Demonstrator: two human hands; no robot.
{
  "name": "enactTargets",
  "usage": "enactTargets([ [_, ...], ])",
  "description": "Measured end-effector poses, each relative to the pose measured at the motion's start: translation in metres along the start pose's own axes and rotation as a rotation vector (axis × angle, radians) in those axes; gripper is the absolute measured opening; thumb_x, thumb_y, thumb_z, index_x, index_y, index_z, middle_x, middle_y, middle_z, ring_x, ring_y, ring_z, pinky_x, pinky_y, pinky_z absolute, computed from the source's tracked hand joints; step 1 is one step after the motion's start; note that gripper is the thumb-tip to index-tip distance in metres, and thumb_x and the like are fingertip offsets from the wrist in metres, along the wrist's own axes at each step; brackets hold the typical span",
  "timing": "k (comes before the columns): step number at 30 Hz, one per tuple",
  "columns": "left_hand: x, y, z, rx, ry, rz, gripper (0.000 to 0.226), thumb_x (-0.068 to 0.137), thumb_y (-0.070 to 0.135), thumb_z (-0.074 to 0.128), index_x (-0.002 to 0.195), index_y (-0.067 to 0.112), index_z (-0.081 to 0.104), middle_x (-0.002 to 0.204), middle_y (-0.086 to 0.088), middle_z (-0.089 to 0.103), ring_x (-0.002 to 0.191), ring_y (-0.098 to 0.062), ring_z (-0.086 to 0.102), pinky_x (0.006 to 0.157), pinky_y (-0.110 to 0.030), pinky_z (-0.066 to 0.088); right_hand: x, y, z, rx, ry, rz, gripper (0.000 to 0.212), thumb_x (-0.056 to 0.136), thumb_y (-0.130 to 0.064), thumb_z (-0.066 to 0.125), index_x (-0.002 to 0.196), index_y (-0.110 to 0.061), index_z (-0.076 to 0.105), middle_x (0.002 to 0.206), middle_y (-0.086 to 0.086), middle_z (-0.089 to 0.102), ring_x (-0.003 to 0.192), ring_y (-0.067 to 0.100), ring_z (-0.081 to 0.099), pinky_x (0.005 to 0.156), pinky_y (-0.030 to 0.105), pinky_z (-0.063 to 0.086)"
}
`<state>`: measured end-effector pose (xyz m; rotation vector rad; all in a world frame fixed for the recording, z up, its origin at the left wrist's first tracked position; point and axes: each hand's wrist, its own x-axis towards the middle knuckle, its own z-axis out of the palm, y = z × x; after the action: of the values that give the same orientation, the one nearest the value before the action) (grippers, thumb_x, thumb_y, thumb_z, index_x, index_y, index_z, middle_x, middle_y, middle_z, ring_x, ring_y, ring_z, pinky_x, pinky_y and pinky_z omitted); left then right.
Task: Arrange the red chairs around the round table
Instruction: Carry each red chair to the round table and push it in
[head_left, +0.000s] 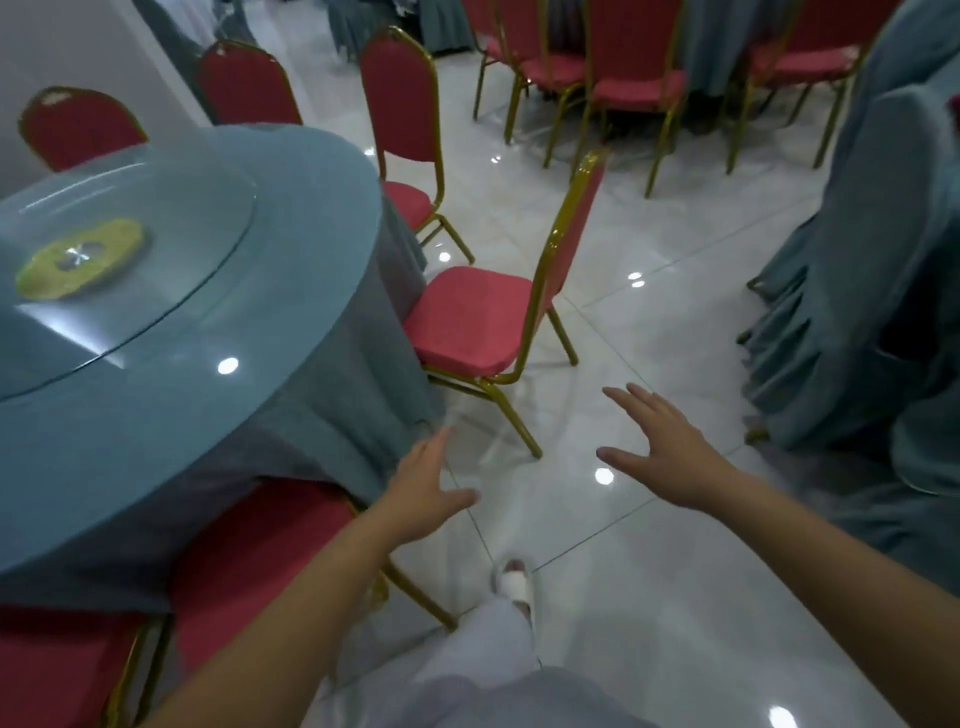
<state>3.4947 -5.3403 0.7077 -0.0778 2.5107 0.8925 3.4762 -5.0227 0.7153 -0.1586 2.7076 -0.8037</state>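
Note:
The round table (291, 291) wears a blue-grey cloth and carries a glass turntable (130, 260). A red chair with a gold frame (483, 317) stands at its right side, seat toward the table. Further round are another red chair (400, 104) and two whose backs show behind the table (244, 83) (78, 127). Two more red chairs (260, 551) (57, 660) sit partly under the cloth at the near edge. My left hand (421, 491) and my right hand (670, 452) hover open over the floor just short of the nearest chair, touching nothing.
Several loose red chairs (628, 88) stand in a group at the back right. Blue cloth-draped furniture (857, 291) fills the right side. Glossy white tile floor (649, 571) lies between. My foot in a white slipper (514, 579) is below the hands.

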Motion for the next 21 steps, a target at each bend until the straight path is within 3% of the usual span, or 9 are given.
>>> enactTargets([
  [5,0.134,0.065,-0.033,-0.097,0.052,0.07,0.099,0.082,0.034,0.079,0.156,0.033,0.014,0.161,-0.003,0.019,0.146,-0.025,0.024,0.116,-0.041,0.028,0.07,0.024,-0.049,-0.01,0.023,-0.002,0.074,0.091,-0.062,0.052,0.153,-0.047,0.015,0.165,-0.01,0.007,0.152,0.02,0.01,0.119,0.054,0.023],
  [9,0.242,0.118,-0.062,-0.201,0.092,0.07,0.102,0.079,0.036,0.081,0.156,0.036,0.014,0.161,-0.001,0.017,0.143,-0.027,0.029,0.107,-0.041,0.04,0.15,0.027,-0.112,-0.041,0.026,0.029,0.072,0.093,-0.057,0.053,0.154,-0.042,0.018,0.166,-0.008,0.008,0.151,0.021,0.013,0.119,0.054,0.025],
  [13,0.326,0.16,-0.083,-0.264,0.045,0.041,0.108,0.074,0.043,0.084,0.156,0.036,0.014,0.162,-0.001,0.017,0.144,-0.03,0.028,0.107,-0.048,0.036,0.221,0.02,-0.165,-0.062,0.011,0.02,0.073,0.093,-0.051,0.056,0.154,-0.04,0.018,0.166,-0.008,0.009,0.15,0.021,0.017,0.118,0.053,0.027],
  [16,0.376,0.185,-0.09,-0.32,0.008,0.017,0.107,0.07,0.044,0.086,0.153,0.035,0.02,0.152,0.0,0.032,0.135,-0.028,0.037,0.091,-0.04,0.042,0.274,0.023,-0.189,-0.074,0.026,-0.014,0.074,0.093,-0.05,0.059,0.154,-0.042,0.017,0.165,-0.008,0.009,0.15,0.021,0.017,0.118,0.052,0.028],
  [18,0.396,0.194,-0.083,-0.355,-0.026,-0.028,0.095,0.075,0.038,0.084,0.151,0.029,0.028,0.129,0.008,0.044,0.121,-0.02,0.047,0.082,-0.032,0.042,0.306,0.029,-0.196,-0.096,0.021,-0.028,0.077,0.091,-0.05,0.062,0.152,-0.046,0.016,0.165,-0.008,0.009,0.15,0.022,0.017,0.117,0.053,0.029],
  [21,0.409,0.192,-0.049,-0.323,-0.029,-0.108,0.047,0.087,0.021,0.073,0.13,0.023,0.053,0.107,0.011,0.057,0.098,-0.014,0.058,0.075,-0.025,0.045,0.36,0.04,-0.203,-0.133,-0.021,-0.096,0.082,0.087,-0.05,0.067,0.148,-0.053,0.013,0.165,-0.007,0.009,0.15,0.024,0.017,0.115,0.051,0.029],
])
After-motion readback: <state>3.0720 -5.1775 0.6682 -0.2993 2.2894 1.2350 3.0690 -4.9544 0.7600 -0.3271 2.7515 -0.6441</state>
